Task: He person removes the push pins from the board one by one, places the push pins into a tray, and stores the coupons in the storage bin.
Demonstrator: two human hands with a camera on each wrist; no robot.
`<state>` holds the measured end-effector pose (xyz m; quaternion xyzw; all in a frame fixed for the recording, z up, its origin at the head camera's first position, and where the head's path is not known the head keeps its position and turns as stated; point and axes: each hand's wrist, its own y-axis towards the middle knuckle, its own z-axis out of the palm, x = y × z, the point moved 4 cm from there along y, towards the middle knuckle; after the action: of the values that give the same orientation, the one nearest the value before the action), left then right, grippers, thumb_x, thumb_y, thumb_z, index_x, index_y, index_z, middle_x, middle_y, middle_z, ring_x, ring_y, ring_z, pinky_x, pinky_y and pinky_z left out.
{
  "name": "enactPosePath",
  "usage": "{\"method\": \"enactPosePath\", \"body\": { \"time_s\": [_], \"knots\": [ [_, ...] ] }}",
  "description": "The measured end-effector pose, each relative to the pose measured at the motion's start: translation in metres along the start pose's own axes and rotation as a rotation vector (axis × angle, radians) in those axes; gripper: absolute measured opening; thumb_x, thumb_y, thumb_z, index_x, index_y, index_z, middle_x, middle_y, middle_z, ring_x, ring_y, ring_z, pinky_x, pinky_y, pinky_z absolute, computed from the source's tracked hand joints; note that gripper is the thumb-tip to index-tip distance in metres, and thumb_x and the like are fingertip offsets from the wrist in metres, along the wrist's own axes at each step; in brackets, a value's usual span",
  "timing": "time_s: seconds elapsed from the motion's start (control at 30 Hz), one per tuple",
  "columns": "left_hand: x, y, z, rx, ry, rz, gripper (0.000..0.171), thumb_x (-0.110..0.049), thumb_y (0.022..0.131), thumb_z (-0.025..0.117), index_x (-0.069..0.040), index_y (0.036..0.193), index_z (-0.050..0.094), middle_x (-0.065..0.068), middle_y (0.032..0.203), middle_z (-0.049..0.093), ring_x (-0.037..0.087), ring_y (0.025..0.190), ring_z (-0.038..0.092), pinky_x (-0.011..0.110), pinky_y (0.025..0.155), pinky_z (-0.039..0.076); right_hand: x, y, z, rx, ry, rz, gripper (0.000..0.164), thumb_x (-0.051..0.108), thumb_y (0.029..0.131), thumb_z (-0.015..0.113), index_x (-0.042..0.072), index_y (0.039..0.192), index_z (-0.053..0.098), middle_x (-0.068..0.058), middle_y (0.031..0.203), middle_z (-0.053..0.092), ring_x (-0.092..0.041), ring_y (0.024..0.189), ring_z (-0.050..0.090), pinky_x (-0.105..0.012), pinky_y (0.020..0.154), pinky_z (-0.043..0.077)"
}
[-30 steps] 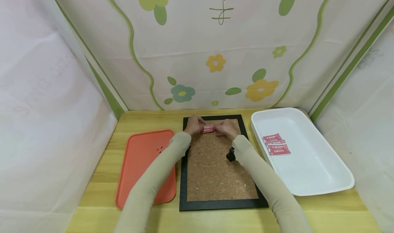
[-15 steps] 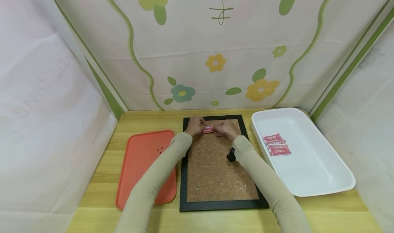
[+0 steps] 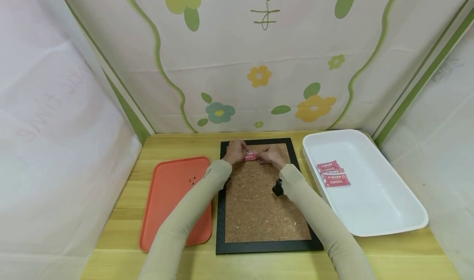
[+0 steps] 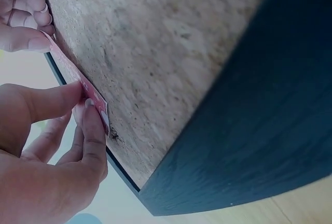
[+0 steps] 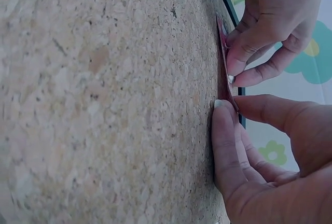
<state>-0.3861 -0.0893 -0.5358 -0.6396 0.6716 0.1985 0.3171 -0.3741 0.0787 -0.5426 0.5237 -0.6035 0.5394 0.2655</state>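
In the head view a small pink coupon (image 3: pixel 250 156) lies at the top of a black-framed cork board (image 3: pixel 259 197). At the coupon's left part is my left hand (image 3: pixel 235 151). Its thumb and index tips (image 4: pixel 85 92) pinch what looks like a small shiny pin against the printed side, mostly hidden by the fingers. My right hand (image 3: pixel 271 155) holds the coupon's right end. In the right wrist view its thumb is on one side of the paper and the index finger (image 5: pixel 224 130) on the other, next to the cork.
A red tray (image 3: pixel 170 197) on the left bears several tiny metallic pins (image 3: pixel 192 180). On the right, a white basin (image 3: pixel 377 189) holds several overlapping pink coupons (image 3: pixel 335 179). Two small pale specks (image 3: pixel 295 224) show low on the cork. Printed fabric walls surround the wooden table.
Both hands stay almost in the same place at the coupon. The coupon looks slightly straighter than one second ago, and my left fingers have shifted a little to the right.
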Motion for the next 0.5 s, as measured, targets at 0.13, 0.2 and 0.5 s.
{"method": "enactPosePath", "body": {
  "time_s": [0.13, 0.2, 0.5],
  "knots": [
    [0.0003, -0.0010, -0.0005, -0.011, 0.019, 0.002, 0.017, 0.003, 0.098, 0.061, -0.006, 0.098, 0.076, 0.013, 0.101, 0.076, 0.025, 0.090, 0.072, 0.039, 0.081, 0.060, 0.0007, 0.0004, 0.0018, -0.001, -0.006, 0.000, 0.023, 0.001, 0.099, 0.061, -0.008, 0.116, 0.074, -0.025, 0.113, 0.076, -0.018, 0.081, 0.077, -0.033, 0.081, 0.065],
    [0.0015, -0.0006, 0.0003, -0.020, 0.033, -0.002, 0.017, 0.002, 0.098, 0.061, -0.006, 0.098, 0.076, 0.012, 0.100, 0.077, 0.025, 0.089, 0.072, 0.039, 0.081, 0.060, 0.0010, 0.0006, 0.0026, -0.003, -0.013, 0.006, 0.023, 0.002, 0.099, 0.059, -0.007, 0.114, 0.074, -0.024, 0.111, 0.076, -0.018, 0.080, 0.076, -0.033, 0.080, 0.065],
    [-0.0013, -0.0033, 0.0019, -0.038, 0.022, -0.015, 0.010, -0.002, 0.098, 0.066, -0.003, 0.101, 0.075, 0.014, 0.103, 0.076, 0.025, 0.092, 0.072, 0.035, 0.080, 0.060, 0.0004, 0.0024, 0.0042, -0.009, -0.035, 0.042, 0.020, 0.003, 0.099, 0.060, -0.005, 0.113, 0.072, -0.017, 0.103, 0.075, -0.017, 0.082, 0.074, -0.029, 0.076, 0.064]
  ]
}}
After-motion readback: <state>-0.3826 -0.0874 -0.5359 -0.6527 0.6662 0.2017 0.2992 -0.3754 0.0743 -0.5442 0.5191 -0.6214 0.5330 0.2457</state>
